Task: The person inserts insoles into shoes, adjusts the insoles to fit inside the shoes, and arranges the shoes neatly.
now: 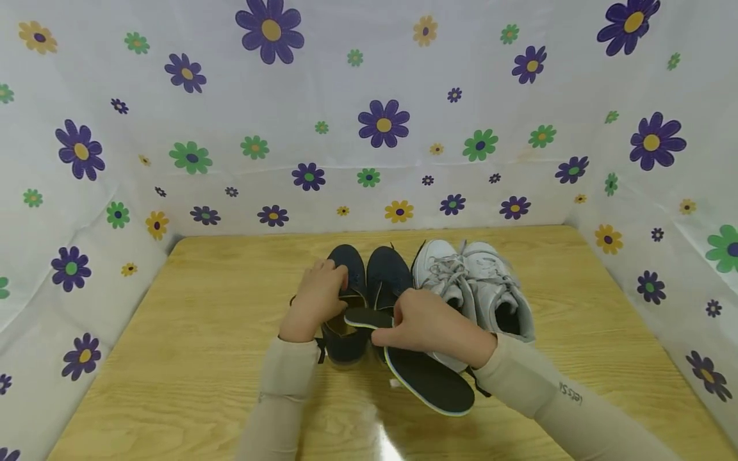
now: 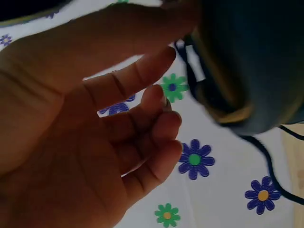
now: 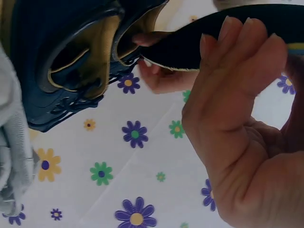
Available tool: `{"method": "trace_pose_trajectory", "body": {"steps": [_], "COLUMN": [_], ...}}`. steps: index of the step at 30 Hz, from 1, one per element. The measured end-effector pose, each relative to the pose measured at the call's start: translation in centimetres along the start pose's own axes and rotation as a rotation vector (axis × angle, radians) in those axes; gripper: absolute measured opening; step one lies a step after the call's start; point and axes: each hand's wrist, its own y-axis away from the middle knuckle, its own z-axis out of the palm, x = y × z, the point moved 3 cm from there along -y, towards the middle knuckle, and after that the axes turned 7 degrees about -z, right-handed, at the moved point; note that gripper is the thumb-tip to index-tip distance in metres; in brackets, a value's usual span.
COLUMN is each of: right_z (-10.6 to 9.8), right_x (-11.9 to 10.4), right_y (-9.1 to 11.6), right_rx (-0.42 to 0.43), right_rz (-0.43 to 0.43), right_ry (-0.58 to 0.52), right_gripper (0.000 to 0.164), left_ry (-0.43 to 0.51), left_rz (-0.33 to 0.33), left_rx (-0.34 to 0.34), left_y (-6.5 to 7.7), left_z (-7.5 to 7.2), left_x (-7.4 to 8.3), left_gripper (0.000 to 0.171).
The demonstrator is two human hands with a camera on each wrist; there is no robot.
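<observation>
My right hand (image 1: 432, 325) grips a black insole (image 1: 431, 379) around its middle, with the thumb on one side and the fingers on the other. The insole's narrower end is over the opening of the left dark blue shoe (image 1: 344, 347), and its wide end slants down toward me. My left hand (image 1: 314, 296) holds that shoe by the side of its upper, the thumb at the opening and loosely curved fingers outside near the laces. Its tan lining shows in the right wrist view. A matching dark blue shoe (image 1: 389, 272) stands beside it, partly hidden by the insole and right hand.
A pair of white lace-up sneakers (image 1: 514, 296) stands right of the dark shoes, one partly behind my right hand. All are on a wood-grain tabletop (image 1: 219, 358). A flowered white cloth (image 1: 346, 147) encloses the back and sides. A small white scrap (image 1: 394, 383) lies near the insole.
</observation>
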Motion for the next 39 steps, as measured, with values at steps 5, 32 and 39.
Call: {"method": "trace_pose_trajectory", "body": {"steps": [5,32,39], "right_z": [0.9,5.9,7.3], "right_x": [-1.0,-2.9,-4.3], "right_y": [-1.1,-8.6,-5.5], "right_rx": [-0.009,0.066,0.159], "right_rz": [-0.022,-0.036,-0.083], "right_ry": [0.070,0.423,0.894], "right_gripper": [0.053,0.045,0.046], "left_ry": [-0.028,0.124,0.145], "left_rz": [-0.031,-0.055,-0.064], "left_rx": [0.046,0.009,0.014], "left_y": [-0.5,-1.3,-1.4], "left_z": [0.3,1.0,1.0], "left_x": [-0.3,-1.2,-1.4], "left_gripper": [0.017,0.022,0.020]}}
